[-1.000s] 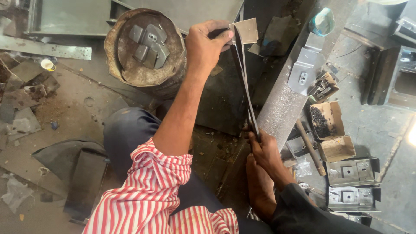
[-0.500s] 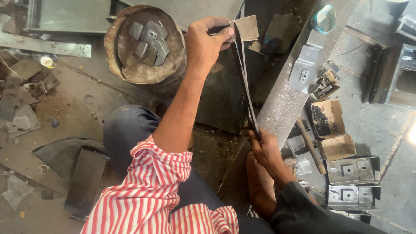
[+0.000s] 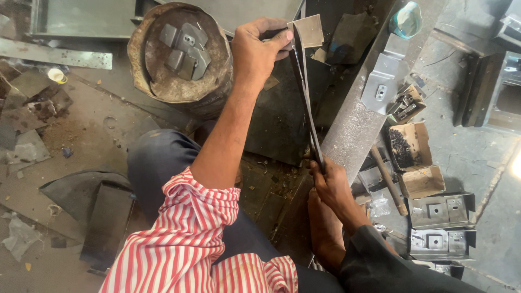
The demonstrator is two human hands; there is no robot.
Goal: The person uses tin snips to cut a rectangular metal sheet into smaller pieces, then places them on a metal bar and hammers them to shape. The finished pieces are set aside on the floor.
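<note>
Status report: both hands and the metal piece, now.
Left hand grips small sheet-metal piece at far end of long shears. Right hand grips shears' near end. Round drum of cut pieces beside left hand.

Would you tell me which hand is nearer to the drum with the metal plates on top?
Left. The left hand is right beside the drum, gripping the shears' upper end; the right hand is lower, well away.

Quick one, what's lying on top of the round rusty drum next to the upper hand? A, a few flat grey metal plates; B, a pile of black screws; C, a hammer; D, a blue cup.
A: several flat grey metal plates lie on the top of the rusty drum, just left of the left hand.
</note>
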